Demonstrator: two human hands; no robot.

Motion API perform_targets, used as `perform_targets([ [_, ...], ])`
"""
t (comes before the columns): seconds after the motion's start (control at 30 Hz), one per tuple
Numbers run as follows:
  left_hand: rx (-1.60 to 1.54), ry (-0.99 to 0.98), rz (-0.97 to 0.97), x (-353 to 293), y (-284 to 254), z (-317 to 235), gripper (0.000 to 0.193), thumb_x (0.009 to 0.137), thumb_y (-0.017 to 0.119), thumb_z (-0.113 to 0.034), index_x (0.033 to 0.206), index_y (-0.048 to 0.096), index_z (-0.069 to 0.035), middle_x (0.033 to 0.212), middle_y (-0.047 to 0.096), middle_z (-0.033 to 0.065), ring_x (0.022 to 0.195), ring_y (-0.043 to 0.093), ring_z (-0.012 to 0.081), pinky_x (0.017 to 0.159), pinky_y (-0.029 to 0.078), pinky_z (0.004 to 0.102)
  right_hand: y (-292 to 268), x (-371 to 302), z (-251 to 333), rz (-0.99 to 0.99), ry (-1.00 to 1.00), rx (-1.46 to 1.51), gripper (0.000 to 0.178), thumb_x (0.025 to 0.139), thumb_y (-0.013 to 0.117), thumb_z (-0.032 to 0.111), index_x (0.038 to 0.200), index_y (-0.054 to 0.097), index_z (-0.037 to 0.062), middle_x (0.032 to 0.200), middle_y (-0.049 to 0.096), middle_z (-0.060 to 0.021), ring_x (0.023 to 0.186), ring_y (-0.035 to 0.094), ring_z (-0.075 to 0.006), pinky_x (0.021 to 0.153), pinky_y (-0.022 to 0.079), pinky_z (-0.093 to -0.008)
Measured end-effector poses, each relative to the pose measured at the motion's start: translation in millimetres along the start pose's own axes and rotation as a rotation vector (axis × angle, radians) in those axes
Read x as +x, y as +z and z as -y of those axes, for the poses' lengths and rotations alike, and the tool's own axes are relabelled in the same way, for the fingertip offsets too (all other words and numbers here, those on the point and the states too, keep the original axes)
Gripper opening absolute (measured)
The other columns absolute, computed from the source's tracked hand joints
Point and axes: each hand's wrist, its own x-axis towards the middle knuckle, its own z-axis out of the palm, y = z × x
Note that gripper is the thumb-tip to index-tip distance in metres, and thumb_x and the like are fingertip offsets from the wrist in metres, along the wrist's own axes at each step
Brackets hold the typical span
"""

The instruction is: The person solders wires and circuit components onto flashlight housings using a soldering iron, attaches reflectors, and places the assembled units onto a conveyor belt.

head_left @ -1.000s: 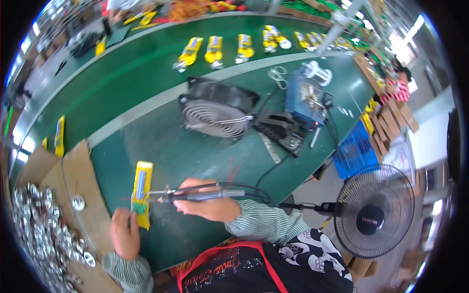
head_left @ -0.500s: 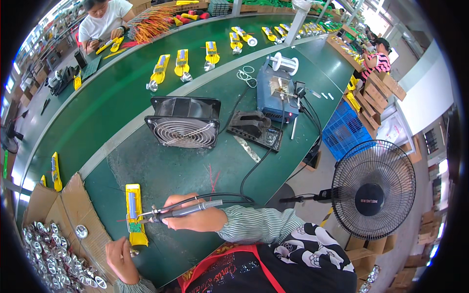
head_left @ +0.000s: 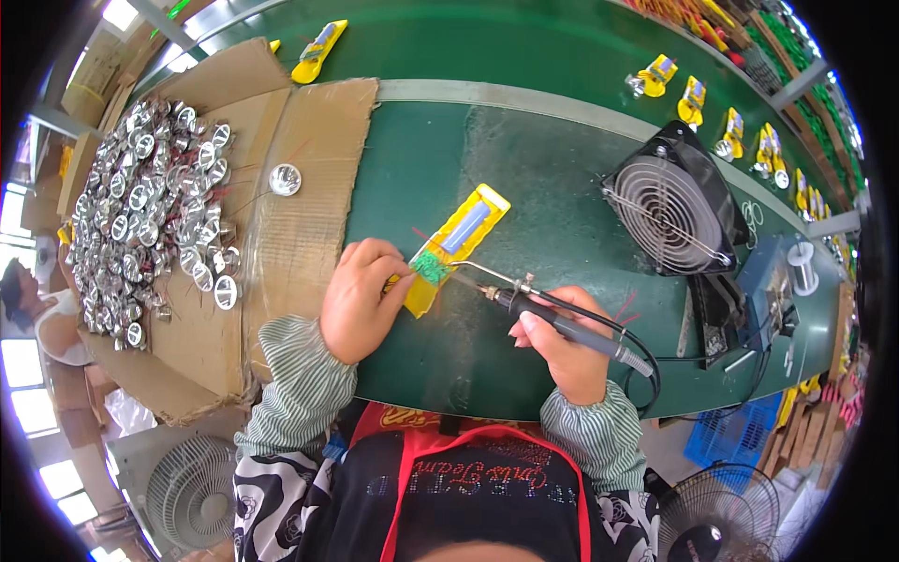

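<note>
A yellow plastic flashlight housing [head_left: 483, 207] lies aslant on the green bench, with a blue cylindrical battery [head_left: 467, 229] and a small green circuit board [head_left: 431, 267] in it. My right hand [head_left: 568, 351] grips a soldering iron [head_left: 560, 323] with a thin metal tube along it. The iron's tip and the tube end are at the board's right edge. My left hand [head_left: 360, 298] is closed at the board's left side, fingertips pinched against the housing's lower end; what they hold is hidden. A thin red wire shows just above those fingertips.
Left of the housing, a cardboard box [head_left: 314, 140] holds a heap of silver reflectors [head_left: 140, 225]; a single reflector [head_left: 285, 179] lies on its flap. A square fan [head_left: 670, 211] and a blue soldering station [head_left: 763, 281] stand to the right. Beyond, more yellow housings [head_left: 318, 53] sit on a green belt.
My view has swung to the left, bringing the reflector box fully in. My left hand has come from beside the housing's lower end up to the circuit board. The iron stays at the board.
</note>
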Motion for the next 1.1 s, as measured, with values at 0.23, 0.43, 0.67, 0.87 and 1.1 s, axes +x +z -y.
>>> perform_targets([
  [0.23, -0.03, 0.018, 0.076, 2.8, 4.5, 2.2, 0.008, 0.076, 0.063, -0.005, 0.082, 0.06, 0.0, 0.09, 0.057, 0.0116, 0.086, 0.053, 0.0297, 0.077, 0.043, 0.0374, 8.0, 5.9, -5.2, 0.035, 0.036, -0.028, 0.017, 0.078, 0.063, -0.002, 0.092, 0.054, -0.0059, 0.075, 0.065, -0.0123, 0.064, 0.062, -0.0127, 0.058, 0.052, -0.0247],
  [0.43, -0.008, 0.006, 0.071, 5.6, 7.1, 0.5, 0.007, 0.077, 0.063, -0.005, 0.079, 0.059, 0.0, 0.088, 0.057, 0.0113, 0.083, 0.054, 0.0298, 0.074, 0.043, 0.0376, 8.6, 8.7, -6.8, 0.044, 0.041, -0.02, 0.017, 0.078, 0.063, -0.001, 0.093, 0.054, -0.0056, 0.075, 0.065, -0.012, 0.064, 0.062, -0.0123, 0.058, 0.051, -0.0243],
  [0.67, 0.013, -0.001, 0.08, 5.5, 6.7, -3.8, 0.007, 0.077, 0.062, -0.005, 0.078, 0.058, 0.0, 0.086, 0.055, 0.0113, 0.081, 0.053, 0.0298, 0.072, 0.043, 0.0377, 6.0, 8.5, -9.5, 0.078, 0.055, -0.023, 0.017, 0.078, 0.063, -0.001, 0.092, 0.054, -0.0052, 0.075, 0.065, -0.0112, 0.063, 0.062, -0.012, 0.057, 0.051, -0.0244],
  [0.87, 0.026, -0.011, 0.108, 5.8, 6.6, -3.7, 0.007, 0.076, 0.062, -0.006, 0.077, 0.058, 0.0, 0.086, 0.055, 0.0115, 0.083, 0.053, 0.0298, 0.073, 0.043, 0.0375, 5.1, 5.3, -11.6, 0.085, -0.01, -0.06, 0.016, 0.078, 0.062, -0.002, 0.092, 0.054, -0.0054, 0.075, 0.065, -0.0116, 0.064, 0.063, -0.0125, 0.057, 0.052, -0.0248],
  [1.1, 0.013, -0.036, 0.15, 17.9, 1.4, -4.4, 0.008, 0.076, 0.062, -0.007, 0.074, 0.058, 0.0, 0.084, 0.055, 0.0121, 0.083, 0.053, 0.0296, 0.074, 0.043, 0.0374, -1.0, 7.3, 4.1, -0.028, -0.024, 0.009, 0.016, 0.08, 0.062, -0.002, 0.092, 0.054, -0.0061, 0.077, 0.065, -0.0112, 0.067, 0.063, -0.0146, 0.059, 0.053, -0.0257],
])
